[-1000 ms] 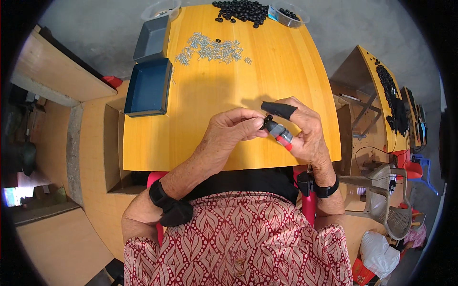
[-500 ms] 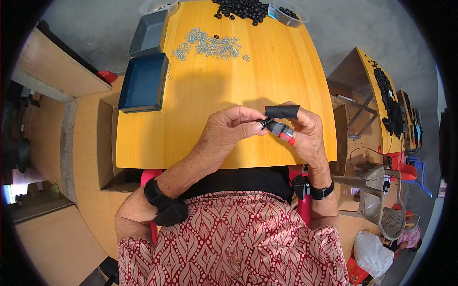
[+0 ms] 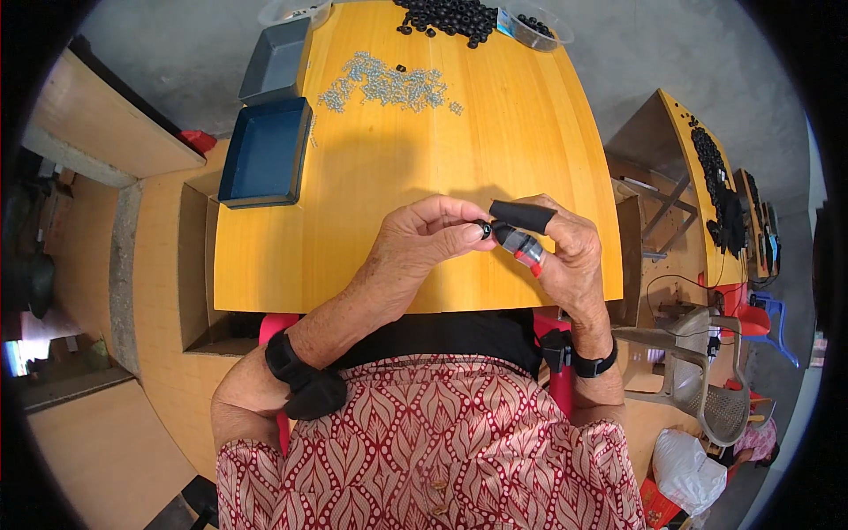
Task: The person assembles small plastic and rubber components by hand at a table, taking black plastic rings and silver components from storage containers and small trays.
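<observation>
Grey concrete floor all round, with a yellow wooden bench [image 3: 397, 177] in the middle, seen from above. Held over the near edge of the bench: left hand [image 3: 424, 243], grip pinched on a small black ring [image 3: 485, 230] between thumb and fingertips. Touching that ring from the right: a short grey tool with a red band [image 3: 523, 247], clenched in the right hand [image 3: 570, 256], whose forefinger wears a black sleeve [image 3: 523, 215]. On the far part of the bench: a scatter of small silvery parts [image 3: 389, 87], and beyond them at the far edge a heap of black rings [image 3: 450, 15] beside a clear bowl [image 3: 536, 30]. At the left edge of the bench: a dark blue tray [image 3: 265, 152], with a grey tray [image 3: 276, 62] just beyond it. Well to the right of the bench: a second yellow bench [image 3: 693, 181] with more black rings.
</observation>
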A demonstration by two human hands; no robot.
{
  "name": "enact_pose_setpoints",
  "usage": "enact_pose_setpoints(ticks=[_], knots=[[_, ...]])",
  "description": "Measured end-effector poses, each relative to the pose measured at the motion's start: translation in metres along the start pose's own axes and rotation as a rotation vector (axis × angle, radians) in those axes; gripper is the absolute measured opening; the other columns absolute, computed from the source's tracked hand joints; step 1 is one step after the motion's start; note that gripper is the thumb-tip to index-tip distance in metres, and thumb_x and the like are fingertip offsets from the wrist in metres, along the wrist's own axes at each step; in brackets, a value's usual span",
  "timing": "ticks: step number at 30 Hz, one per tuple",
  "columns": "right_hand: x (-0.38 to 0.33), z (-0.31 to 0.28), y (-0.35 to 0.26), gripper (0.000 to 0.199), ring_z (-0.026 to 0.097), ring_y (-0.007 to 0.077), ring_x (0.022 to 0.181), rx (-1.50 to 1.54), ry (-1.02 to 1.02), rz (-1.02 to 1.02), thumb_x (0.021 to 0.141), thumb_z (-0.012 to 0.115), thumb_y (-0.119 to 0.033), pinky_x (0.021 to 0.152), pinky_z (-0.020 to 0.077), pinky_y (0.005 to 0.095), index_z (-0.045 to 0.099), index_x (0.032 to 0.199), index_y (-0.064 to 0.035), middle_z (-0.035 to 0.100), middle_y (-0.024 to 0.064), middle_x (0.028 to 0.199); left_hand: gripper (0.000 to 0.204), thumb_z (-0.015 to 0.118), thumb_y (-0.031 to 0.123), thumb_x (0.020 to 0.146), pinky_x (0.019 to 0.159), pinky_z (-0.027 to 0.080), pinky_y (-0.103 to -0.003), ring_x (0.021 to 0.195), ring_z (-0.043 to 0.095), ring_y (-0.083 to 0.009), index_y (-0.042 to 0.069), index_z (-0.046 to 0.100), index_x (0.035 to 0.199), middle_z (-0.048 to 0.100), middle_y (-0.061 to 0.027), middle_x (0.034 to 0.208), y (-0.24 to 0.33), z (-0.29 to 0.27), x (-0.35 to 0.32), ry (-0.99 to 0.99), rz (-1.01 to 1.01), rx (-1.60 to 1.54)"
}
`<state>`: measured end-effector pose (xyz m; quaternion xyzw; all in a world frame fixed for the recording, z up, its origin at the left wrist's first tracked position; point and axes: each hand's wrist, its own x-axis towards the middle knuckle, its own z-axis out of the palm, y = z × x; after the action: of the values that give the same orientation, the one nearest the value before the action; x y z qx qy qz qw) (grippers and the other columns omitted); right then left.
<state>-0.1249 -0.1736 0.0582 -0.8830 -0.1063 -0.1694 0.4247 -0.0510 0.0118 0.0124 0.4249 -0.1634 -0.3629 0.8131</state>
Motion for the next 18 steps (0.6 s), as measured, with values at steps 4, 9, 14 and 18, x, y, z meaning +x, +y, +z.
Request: enact_pose_setpoints(ticks=[4, 9, 14, 18], knots=[[-0.0001, -0.0062, 0.0022, 0.027, 0.066, 0.0221, 0.080, 0.039, 0.018, 0.034, 0.074, 0.074, -0.002, 0.072, 0.0513, 0.0290, 0.071, 0.100, -0.0028, 0.069, 0.0106, 0.089, 0.020, 0.063, 0.008, 0.091, 0.090, 0.052, -0.030, 0.097, 0.065, -0.0180, 0.000, 0.061, 0.110, 0.065, -0.0086, 0.103, 0.0021, -0.0001, -0.0001, -0.001, -0.003, 0.010], [0.0031, -0.0060, 0.0079, 0.029, 0.065, 0.0211, 0.076, 0.005, -0.005, -0.042, 0.070, 0.077, -0.003, 0.066, 0.0512, 0.0287, 0.071, 0.098, -0.0048, 0.067, 0.0083, 0.081, 0.020, 0.063, 0.008, 0.091, 0.090, 0.052, -0.030, 0.097, 0.065, -0.0178, 0.000, 0.061, 0.110, 0.065, -0.0093, 0.105, -0.0001, 0.0015, 0.0003, -0.014, 0.032, 0.019], [0.0041, -0.0045, 0.0055, 0.024, 0.065, 0.0203, 0.071, -0.036, 0.008, -0.035, 0.069, 0.079, -0.006, 0.062, 0.0504, 0.0287, 0.070, 0.092, -0.0035, 0.066, 0.0083, 0.077, 0.020, 0.063, 0.009, 0.092, 0.088, 0.052, -0.029, 0.096, 0.063, -0.0161, 0.000, 0.062, 0.109, 0.065, -0.0089, 0.105, -0.0030, 0.0007, -0.0002, -0.002, 0.035, 0.019], [0.0057, -0.0047, 0.0079, 0.023, 0.065, 0.0202, 0.070, -0.050, 0.001, -0.062, 0.069, 0.079, -0.006, 0.062, 0.0505, 0.0290, 0.069, 0.090, -0.0028, 0.066, 0.0085, 0.077, 0.022, 0.064, 0.011, 0.091, 0.085, 0.053, -0.029, 0.091, 0.066, -0.0181, -0.003, 0.063, 0.109, 0.066, -0.0108, 0.102, -0.0032, 0.0019, -0.0014, 0.035, 0.036, 0.038]])
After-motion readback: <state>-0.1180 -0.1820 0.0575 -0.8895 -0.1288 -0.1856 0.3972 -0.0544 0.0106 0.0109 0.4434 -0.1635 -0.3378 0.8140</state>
